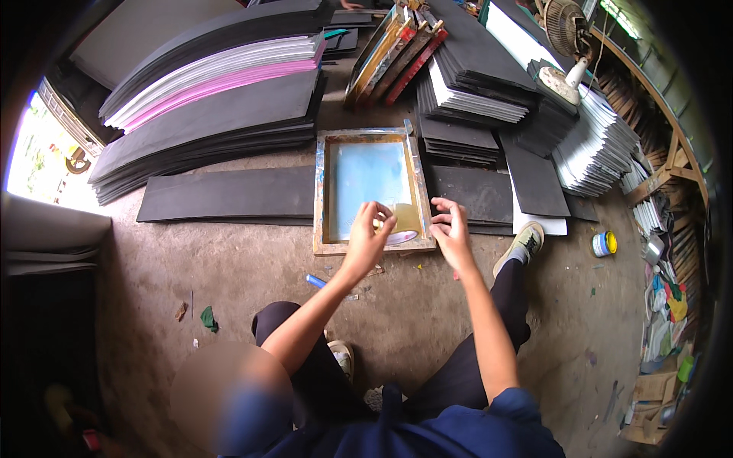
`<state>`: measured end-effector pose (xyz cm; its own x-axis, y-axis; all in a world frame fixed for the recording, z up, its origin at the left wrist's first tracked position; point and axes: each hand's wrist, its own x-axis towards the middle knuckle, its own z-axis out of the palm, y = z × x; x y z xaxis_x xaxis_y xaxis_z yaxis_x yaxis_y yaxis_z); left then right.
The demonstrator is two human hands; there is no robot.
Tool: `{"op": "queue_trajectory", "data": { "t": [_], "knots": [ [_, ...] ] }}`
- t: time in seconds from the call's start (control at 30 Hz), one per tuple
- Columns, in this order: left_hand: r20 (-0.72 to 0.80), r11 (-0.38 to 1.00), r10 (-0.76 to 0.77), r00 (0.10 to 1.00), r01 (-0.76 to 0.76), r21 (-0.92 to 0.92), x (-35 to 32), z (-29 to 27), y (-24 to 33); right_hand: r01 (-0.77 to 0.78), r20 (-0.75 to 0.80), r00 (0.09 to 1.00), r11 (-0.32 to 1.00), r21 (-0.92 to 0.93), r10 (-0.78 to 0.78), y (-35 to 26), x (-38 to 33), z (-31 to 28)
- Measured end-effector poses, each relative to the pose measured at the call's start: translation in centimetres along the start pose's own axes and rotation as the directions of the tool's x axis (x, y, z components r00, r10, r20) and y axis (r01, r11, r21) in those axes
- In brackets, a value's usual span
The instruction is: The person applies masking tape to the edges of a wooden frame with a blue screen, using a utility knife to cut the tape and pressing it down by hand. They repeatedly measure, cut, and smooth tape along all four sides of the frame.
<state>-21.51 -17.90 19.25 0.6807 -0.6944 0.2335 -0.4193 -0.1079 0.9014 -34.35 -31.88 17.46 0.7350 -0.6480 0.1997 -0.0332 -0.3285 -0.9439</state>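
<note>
**Concrete floor and what lies on it**

The floor (229,267) is bare grey concrete, stained and dusty. A wooden printing frame (370,191) with a pale blue mesh lies flat on it near the middle. Left of the frame, long black sheets (229,195) lie flat, and behind them stand curved stacks (214,99) of black, white and pink sheets. Right of the frame lie more black sheets (489,191) over a white sheet (546,226). Stacks of white-edged boards (599,149) sit further right. A small blue and yellow tin (603,244) stands alone on the right. A blue pen (315,281) and a green scrap (208,318) lie in front.
</note>
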Motion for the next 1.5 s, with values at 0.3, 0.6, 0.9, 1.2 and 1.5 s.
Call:
{"op": "queue_trajectory", "data": {
  "t": [0.3, 0.6, 0.9, 1.2, 1.5],
  "knots": [
    [-0.006, 0.975, 0.07, 0.998, -0.067, 0.212, -1.3, 3.2, -2.6, -0.444, -0.013, 0.89, 0.874, 0.197, 0.455, 2.8, 1.1, 6.2],
    [-0.04, 0.954, 0.203, 0.978, -0.189, 0.233, -1.9, 4.5, -3.1, -0.437, -0.114, 0.871, 0.859, 0.267, 0.478, 4.0, 0.9, 6.0],
    [0.094, 0.934, 0.299, 0.949, -0.312, 0.176, -1.7, 3.6, -2.0, -0.176, -0.091, 0.981, 0.981, -0.076, 0.169, 2.0, 1.0, 4.0],
    [0.129, 0.951, 0.295, 0.947, -0.304, 0.053, -0.2, 2.1, -2.8, 0.073, 0.021, 0.997, 0.944, -0.321, -0.07, -1.3, 1.5, 0.8],
    [0.431, 0.999, 0.011, 0.902, 0.005, -0.035, -1.5, 2.2, -3.7, 0.017, 0.109, 0.993, 0.901, -0.434, 0.034, -4.9, 0.5, 0.2]
  ]
}}
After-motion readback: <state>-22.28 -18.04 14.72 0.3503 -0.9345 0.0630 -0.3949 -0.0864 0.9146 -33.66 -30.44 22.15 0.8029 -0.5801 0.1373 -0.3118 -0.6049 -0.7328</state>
